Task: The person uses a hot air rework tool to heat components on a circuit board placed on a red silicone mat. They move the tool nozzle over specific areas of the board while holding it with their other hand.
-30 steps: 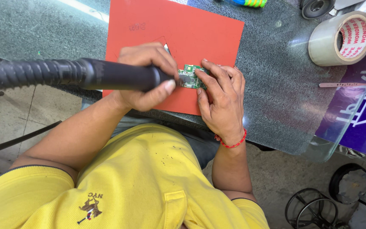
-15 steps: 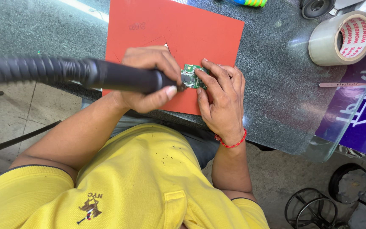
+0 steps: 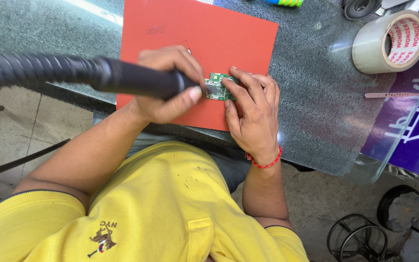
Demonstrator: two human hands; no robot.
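Your left hand (image 3: pixel 168 85) is wrapped around the black nozzle (image 3: pixel 136 80); your right hand (image 3: pixel 250 114) pins the green board (image 3: pixel 217 87) with flat fingers on the red mat (image 3: pixel 204 34), frame centre.

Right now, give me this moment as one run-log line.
left hand: grips black hose-fed tool handle | tip: at small green circuit board | right hand: steadies board | under: red rectangular mat

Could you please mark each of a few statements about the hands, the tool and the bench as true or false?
1. The left hand grips a black hose-fed tool. True.
2. The right hand holds a roll of tape. False: it steadies a small green circuit board; the tape roll lies apart.
3. The board rests on a red mat. True.
4. The mat is blue. False: it is red.
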